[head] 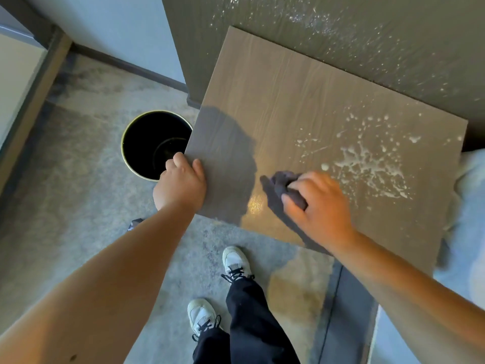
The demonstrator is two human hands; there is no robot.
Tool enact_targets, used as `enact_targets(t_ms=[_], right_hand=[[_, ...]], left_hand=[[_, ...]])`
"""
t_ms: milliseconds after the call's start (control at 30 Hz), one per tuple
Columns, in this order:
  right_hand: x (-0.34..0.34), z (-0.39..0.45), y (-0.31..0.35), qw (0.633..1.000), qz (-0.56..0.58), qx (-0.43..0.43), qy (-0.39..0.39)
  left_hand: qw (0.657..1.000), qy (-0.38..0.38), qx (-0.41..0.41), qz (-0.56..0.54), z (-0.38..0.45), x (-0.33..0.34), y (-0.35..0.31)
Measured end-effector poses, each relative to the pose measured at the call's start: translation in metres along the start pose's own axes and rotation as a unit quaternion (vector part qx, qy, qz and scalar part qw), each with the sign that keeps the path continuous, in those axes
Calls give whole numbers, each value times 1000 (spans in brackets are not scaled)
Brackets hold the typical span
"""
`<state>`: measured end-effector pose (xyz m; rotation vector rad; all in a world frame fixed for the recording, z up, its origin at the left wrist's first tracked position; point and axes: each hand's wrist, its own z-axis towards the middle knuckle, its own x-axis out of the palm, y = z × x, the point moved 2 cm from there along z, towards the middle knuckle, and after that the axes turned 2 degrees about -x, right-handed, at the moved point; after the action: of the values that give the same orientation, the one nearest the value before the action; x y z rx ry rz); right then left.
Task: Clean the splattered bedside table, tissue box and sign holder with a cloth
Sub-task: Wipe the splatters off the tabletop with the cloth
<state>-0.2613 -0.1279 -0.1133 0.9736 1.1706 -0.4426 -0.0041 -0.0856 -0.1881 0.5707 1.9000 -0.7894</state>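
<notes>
A view from above looks down on a square wood-grain bedside table (301, 101) that fills the upper right of the frame. White splatter (367, 166) speckles the right part of its top, and more white specks (328, 24) dot the dark wall panel (341, 48) behind it at the top of the frame. Near the centre, the person's right hand (319, 203) curls its fingers round a crumpled dark cloth (284, 186), pressing it onto the tabletop just left of the splatter. The left hand (182, 183) grips the table's left corner, thumb on top and fingers wrapped over the edge. To the left of the table, a round black wastebasket (154, 143) with a gold rim stands on mottled grey carpet (78, 179). At the bottom centre are two white sneakers (235, 261) with black laces and black trousers (252, 324). A pale fabric (469, 195), blurred, lies along the right edge.
</notes>
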Motion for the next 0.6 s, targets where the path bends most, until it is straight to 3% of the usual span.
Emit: enact_targets(t_ms=[233,433,600], right_hand=[[-19,127,-120,982,-92,145,-81],[-3,190,-159,970,-200,127,-55],[5,197,-162,963,-213,152,-69]], left_hand=[[1000,-14,14,-15,28,0,-28],[998,-63,3,2,26,7,-29],[998,-70,2,1,26,7,-29]])
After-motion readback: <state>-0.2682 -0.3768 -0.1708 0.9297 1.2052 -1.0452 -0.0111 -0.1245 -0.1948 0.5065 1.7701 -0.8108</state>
